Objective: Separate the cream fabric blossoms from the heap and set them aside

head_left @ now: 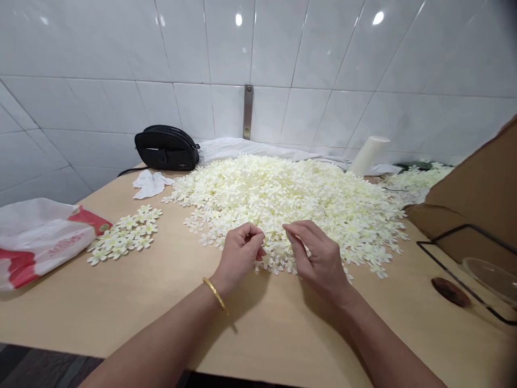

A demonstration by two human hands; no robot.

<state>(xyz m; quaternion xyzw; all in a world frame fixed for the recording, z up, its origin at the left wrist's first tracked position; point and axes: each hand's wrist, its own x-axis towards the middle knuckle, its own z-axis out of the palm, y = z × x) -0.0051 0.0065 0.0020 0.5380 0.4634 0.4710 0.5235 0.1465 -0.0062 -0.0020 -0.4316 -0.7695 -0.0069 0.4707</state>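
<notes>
My left hand [243, 249], with a gold bangle at the wrist, is closed in a pinch at the near edge of a big pile of pale cream artificial flower heads [291, 188]. Whatever lies between its fingertips is too small to make out. A short gap to the right, my right hand [317, 256] also has thumb and forefinger drawn together, over the same edge of the pile. Anything thin in that pinch cannot be made out either. Farther left, a smaller group of the same flower heads [127, 234] lies flat on the wooden table [169, 291].
At left lies a white and red plastic bag [48, 237]. Behind are a black pouch [166, 148], a crumpled tissue [150, 183] and a white cylinder [368, 155]. Cardboard [476, 199], a black wire frame [448, 267] and a dark brown round object [451, 291] are at right.
</notes>
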